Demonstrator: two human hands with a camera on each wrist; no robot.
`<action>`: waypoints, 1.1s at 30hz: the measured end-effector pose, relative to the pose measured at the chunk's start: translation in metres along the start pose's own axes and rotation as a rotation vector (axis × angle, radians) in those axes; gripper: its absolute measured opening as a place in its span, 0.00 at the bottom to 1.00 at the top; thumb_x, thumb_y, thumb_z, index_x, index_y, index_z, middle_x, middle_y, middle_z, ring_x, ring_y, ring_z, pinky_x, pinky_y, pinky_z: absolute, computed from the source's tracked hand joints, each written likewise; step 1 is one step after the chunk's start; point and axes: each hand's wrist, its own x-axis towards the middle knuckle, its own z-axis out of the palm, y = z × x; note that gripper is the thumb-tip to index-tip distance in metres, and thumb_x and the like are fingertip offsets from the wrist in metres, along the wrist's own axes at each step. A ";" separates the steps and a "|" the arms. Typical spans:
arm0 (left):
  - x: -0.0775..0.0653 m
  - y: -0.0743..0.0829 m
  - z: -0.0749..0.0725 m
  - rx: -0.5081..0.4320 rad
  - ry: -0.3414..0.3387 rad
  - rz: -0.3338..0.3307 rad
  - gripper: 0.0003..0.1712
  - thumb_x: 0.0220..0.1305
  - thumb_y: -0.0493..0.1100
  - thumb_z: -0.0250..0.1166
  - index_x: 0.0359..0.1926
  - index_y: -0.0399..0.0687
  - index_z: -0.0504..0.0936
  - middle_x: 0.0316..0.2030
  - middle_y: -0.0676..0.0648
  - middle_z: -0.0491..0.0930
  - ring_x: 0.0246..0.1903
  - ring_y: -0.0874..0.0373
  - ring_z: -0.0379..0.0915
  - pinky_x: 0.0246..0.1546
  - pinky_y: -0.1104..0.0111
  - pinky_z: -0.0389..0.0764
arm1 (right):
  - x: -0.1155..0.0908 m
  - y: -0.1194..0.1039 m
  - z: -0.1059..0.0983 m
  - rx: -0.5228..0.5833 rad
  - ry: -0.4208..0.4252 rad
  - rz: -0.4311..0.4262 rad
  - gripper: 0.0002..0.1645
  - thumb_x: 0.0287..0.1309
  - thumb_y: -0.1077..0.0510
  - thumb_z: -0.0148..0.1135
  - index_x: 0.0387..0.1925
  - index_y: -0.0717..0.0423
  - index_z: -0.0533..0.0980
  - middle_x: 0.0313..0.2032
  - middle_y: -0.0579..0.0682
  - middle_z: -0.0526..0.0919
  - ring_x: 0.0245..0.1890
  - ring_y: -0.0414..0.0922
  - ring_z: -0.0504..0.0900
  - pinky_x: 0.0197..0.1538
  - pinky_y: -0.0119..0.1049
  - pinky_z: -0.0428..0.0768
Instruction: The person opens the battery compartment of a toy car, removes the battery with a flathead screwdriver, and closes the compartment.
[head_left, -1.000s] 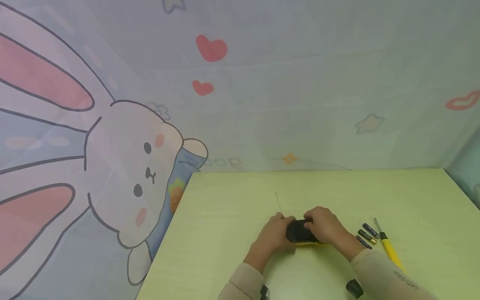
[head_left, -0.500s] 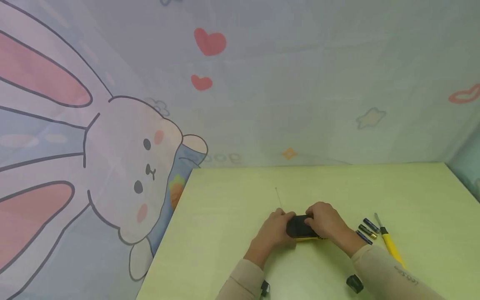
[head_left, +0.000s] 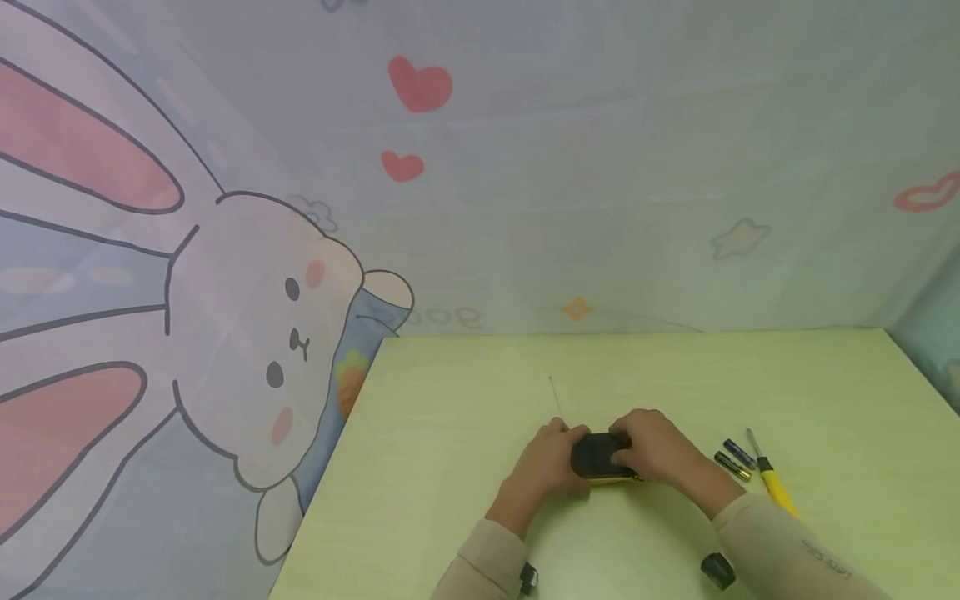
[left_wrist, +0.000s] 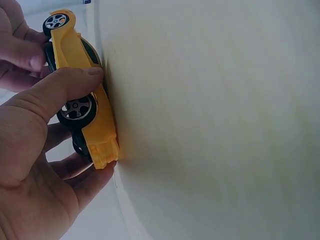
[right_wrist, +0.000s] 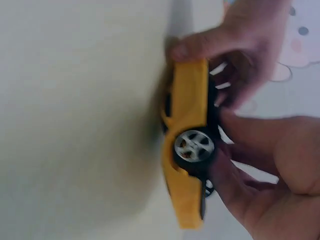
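A yellow toy car point(head_left: 598, 457) lies upside down on the table, its black underside facing up. My left hand point(head_left: 553, 463) grips one end of it; in the left wrist view the thumb point(left_wrist: 75, 85) presses the yellow side near a wheel, with fingers around the far side. My right hand point(head_left: 654, 443) is at the other end, its thumb and fingers curled against the black underside, seen beside a silver-spoked wheel point(right_wrist: 194, 146) in the right wrist view. What lies under its fingertips is hidden. A thin wire antenna point(head_left: 556, 397) sticks out beyond the left hand.
To the right of my right hand lie two batteries, a dark blue one point(head_left: 740, 454) and a black-and-gold one point(head_left: 732, 467). Beside them is a screwdriver point(head_left: 777, 486) with a yellow handle, partly covered by my sleeve. The table point(head_left: 450, 400) meets a printed wall cloth behind.
My right forearm has shifted slightly right and toward me, hiding a third battery and more of the screwdriver's handle. Both hands stay on the toy car.
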 end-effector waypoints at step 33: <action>-0.001 0.005 -0.001 0.005 -0.008 -0.019 0.47 0.43 0.50 0.84 0.67 0.63 0.77 0.50 0.52 0.74 0.46 0.60 0.70 0.50 0.69 0.77 | -0.006 0.000 0.005 -0.233 -0.064 0.057 0.19 0.54 0.56 0.78 0.47 0.58 0.88 0.40 0.56 0.82 0.37 0.49 0.81 0.40 0.47 0.82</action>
